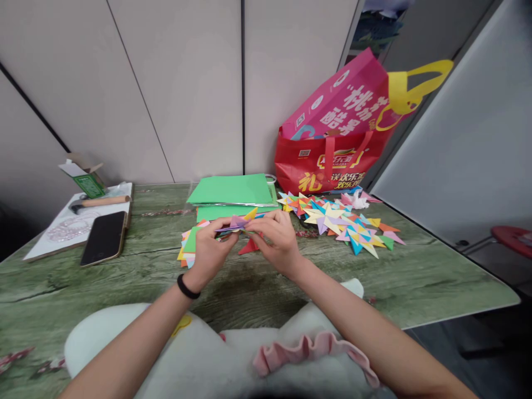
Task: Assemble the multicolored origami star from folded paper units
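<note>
Both hands meet above the middle of the table [415, 277], at its near side. The left hand [210, 246] and the right hand [276, 238] are each closed narrow, fingertips pinching opposite ends of a folded paper piece [238, 223] that shows purple with a yellow tip. The piece is held flat and clear of the tabletop. In my judgement, the two-ended pinch holds the folds tight and leaves the centre open to view. A black wristband [188, 288] sits on the left wrist.

Just under the left hand lies a loose stack of small coloured squares [188, 244], within easy reach. A red paper scrap [248, 247] lies on the table below and between the hands. Farther off, a stack of green sheets [233, 191] rests squarely behind the work.

To the right, a pile of paper stars [341, 221] spreads across the table, apart from the hands and out of their way. Behind it a red bag [332, 163] stands against the wall with a pink bag [344, 100] leaning out of it.

To the left — well apart — lie a dark phone [103, 238], face up, and a white board [41, 244] carrying a hammer [100, 202] and an opened green carton [85, 180].

A pale cushion with a pink frill [299, 346] fills the lap at the near edge; both forearms pass over it. Nothing lies between the hands and the squares.
</note>
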The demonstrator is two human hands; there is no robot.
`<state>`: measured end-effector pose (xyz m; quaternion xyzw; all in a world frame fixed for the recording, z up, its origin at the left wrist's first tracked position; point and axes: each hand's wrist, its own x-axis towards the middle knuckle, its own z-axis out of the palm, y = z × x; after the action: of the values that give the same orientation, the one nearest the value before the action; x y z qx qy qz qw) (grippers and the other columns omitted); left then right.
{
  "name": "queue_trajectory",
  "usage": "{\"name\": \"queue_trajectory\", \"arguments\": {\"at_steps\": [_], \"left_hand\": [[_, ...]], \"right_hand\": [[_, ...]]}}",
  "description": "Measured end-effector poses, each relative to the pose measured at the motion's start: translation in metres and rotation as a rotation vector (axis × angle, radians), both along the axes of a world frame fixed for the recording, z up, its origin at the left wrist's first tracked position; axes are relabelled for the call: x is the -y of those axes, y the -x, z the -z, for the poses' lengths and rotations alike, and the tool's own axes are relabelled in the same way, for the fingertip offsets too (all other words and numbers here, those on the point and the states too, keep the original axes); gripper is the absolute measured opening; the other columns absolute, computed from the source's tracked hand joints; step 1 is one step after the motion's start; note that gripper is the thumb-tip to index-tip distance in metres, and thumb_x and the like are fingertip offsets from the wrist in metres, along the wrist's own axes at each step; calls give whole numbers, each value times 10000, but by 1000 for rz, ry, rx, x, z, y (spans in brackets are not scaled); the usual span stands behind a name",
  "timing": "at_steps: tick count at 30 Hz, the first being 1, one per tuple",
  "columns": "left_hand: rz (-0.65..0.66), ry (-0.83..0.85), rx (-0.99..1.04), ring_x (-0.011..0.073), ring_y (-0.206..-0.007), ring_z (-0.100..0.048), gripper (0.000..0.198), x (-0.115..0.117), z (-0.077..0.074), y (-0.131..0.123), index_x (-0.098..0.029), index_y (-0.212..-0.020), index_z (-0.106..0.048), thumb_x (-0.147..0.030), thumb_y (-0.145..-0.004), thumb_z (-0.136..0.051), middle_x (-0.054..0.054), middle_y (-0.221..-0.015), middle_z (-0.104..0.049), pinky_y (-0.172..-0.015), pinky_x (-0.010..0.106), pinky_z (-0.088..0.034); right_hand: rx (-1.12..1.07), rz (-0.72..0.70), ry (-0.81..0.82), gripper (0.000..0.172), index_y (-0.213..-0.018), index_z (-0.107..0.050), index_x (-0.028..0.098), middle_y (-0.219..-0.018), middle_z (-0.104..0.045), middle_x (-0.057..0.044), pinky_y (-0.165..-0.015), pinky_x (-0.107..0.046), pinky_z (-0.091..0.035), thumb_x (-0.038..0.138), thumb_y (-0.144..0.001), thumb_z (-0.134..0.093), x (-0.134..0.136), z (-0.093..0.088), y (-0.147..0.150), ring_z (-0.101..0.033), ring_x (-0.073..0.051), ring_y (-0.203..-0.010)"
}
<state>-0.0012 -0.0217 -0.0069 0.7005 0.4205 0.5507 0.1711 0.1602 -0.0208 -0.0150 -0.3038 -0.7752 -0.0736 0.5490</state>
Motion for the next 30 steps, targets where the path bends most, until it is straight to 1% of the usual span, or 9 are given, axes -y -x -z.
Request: {"name": "queue_trajectory", "arguments": {"at_steps": [3,6,10,15,20,26,30], "left_hand": [[-6,-7,-9,159,-805,-672,133,1,0,-1,-165,-846,-685,-144,-729,-626,48,-886,-733,-755,268,-530],[-10,-17,-13,160,-791,-673,126,2,-1,-2,-157,-840,-684,-148,-724,-636,54,-874,-735,-737,265,-531],[-19,-24,-14,159,-792,-673,120,2,-1,-3,-153,-834,-684,-150,-723,-638,58,-880,-736,-746,269,-532],[-16,-32,1,164,-790,-677,118,2,0,-4,-170,-833,-685,-179,-720,-649,46,-876,-739,-745,274,-540],[-15,-26,21,163,-815,-676,134,3,1,-5,-169,-849,-689,-174,-723,-645,47,-887,-739,-770,276,-535],[-56,-58,20,155,-796,-671,124,3,3,-7,-176,-839,-692,-175,-727,-640,34,-882,-738,-747,261,-530],[-75,-60,16,148,-763,-664,140,4,3,-7,-175,-846,-692,-167,-715,-645,32,-873,-736,-708,247,-522]], "right_hand": [[-78,-7,-8,59,-878,-598,214,-792,-688,-16,-709,-340,-394,173,-835,-592,0,0,2,-550,-169,-745],[-123,-8,-24,42,-843,-582,206,-786,-692,-16,-711,-335,-400,163,-839,-582,0,0,3,-568,-164,-738],[-84,21,-13,71,-836,-628,218,-763,-704,-6,-724,-337,-394,185,-855,-569,0,0,2,-558,-155,-713],[-59,7,-54,71,-874,-663,237,-808,-727,7,-753,-346,-387,203,-820,-633,-1,0,2,-555,-152,-720],[-71,39,-78,77,-831,-678,247,-794,-723,11,-755,-355,-372,190,-823,-628,-2,1,3,-536,-158,-723],[-93,36,-43,80,-843,-682,250,-799,-699,0,-753,-351,-366,198,-826,-624,0,1,6,-530,-162,-761],[-93,61,-34,74,-813,-684,250,-788,-644,-14,-747,-343,-370,233,-834,-615,-1,1,6,-541,-158,-775]]}}
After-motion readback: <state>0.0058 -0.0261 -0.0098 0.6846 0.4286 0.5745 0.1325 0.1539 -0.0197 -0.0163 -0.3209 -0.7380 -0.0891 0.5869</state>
